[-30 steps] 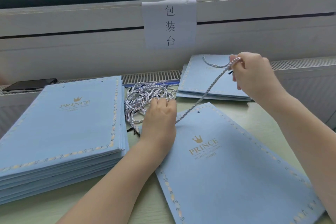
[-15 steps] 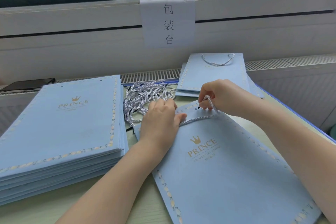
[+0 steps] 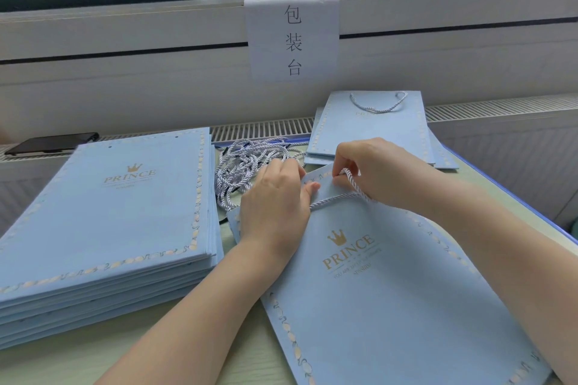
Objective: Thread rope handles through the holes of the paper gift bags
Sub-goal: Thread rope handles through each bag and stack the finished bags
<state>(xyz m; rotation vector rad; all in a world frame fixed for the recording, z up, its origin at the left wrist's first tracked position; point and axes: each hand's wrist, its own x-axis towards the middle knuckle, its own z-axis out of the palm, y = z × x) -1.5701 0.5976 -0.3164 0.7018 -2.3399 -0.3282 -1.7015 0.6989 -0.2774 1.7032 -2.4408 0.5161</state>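
A flat light-blue paper gift bag (image 3: 391,306) printed PRINCE lies in front of me, its top edge away from me. A white twisted rope handle (image 3: 341,198) runs across the bag's top from under my left hand to my right hand. My right hand (image 3: 372,170) pinches the rope's free end at the bag's upper edge, which is lifted slightly. My left hand (image 3: 275,197) holds the bag's top left part, thumb on the front face near the rope. A bundle of loose rope handles (image 3: 247,166) lies just beyond my left hand.
A tall stack of blue bags (image 3: 103,219) without handles sits at the left. Bags with a rope handle fitted (image 3: 372,125) lie at the back right. A black phone (image 3: 50,142) rests on the radiator ledge. A paper sign (image 3: 292,37) hangs on the wall.
My right hand came down from high at the back right, bringing the rope end to the bag's top edge. The rope now lies slack across the bag. My left hand stayed put.
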